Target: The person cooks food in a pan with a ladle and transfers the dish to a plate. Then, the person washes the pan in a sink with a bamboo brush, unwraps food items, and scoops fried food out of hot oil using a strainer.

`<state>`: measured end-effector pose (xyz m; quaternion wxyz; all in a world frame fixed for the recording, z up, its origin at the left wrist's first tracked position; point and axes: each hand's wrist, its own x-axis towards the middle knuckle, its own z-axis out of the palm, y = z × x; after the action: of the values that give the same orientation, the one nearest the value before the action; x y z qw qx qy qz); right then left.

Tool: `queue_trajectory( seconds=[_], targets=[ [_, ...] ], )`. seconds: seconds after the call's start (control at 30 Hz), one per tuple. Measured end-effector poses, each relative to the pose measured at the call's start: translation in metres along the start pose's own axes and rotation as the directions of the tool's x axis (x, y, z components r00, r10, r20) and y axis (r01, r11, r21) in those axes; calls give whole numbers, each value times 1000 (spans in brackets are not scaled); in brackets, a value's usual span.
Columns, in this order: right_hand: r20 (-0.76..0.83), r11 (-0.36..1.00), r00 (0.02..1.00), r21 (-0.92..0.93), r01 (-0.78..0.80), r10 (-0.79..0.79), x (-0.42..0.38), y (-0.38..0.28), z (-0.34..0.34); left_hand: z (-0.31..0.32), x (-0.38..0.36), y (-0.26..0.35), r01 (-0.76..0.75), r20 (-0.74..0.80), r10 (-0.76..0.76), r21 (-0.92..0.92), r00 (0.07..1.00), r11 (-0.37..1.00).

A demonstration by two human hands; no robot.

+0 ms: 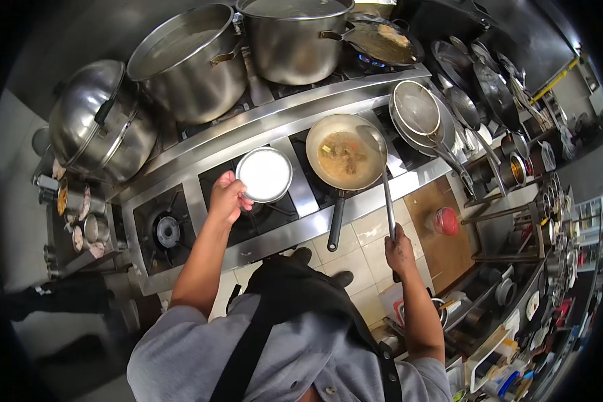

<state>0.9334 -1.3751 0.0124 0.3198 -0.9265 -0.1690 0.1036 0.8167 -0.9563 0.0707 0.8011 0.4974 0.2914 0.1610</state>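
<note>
My left hand (228,196) grips the rim of a round metal bowl (266,175) with white contents, held over a burner left of the pan. A frying pan (310,151) with a black handle sits on the stove, with brownish liquid and pieces of food (346,155) in it. In my right hand (400,249) is the long handle of a ladle (371,138). Its head rests over the right side of the pan, at the rim.
Two tall stockpots (193,67) and a lidded pot (90,117) line the back left. A pan (380,48) with food sits over a blue flame (370,60). Strainers (415,108) lie right of the frying pan. A red-topped container (443,221) stands near a crowded shelf.
</note>
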Motion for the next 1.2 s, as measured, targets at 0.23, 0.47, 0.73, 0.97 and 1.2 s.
queue_trajectory(
  seconds=[0.23, 0.47, 0.73, 0.97, 1.2],
  targets=[
    [485, 560, 856, 665, -495, 180, 19, -36, -11, 36, -25, -20, -51, -121, 46, -33, 992, 998],
    [414, 968, 905, 251, -7, -101, 4, 0, -67, 63, -51, -32, -73, -238, 60, -45, 969, 996],
    [355, 969, 909, -31, 246, -220, -35, 19, -85, 70, -36, -34, -80, -263, 57, -80, 963, 994],
    [285, 989, 953, -76, 128, -102, -14, 4, -76, 76, -15, -21, -76, -257, 53, -78, 965, 994],
    [297, 831, 955, 533, -162, -4, -3, 20, -76, 71, -12, -15, -76, -272, 51, -83, 961, 994]
  ],
)
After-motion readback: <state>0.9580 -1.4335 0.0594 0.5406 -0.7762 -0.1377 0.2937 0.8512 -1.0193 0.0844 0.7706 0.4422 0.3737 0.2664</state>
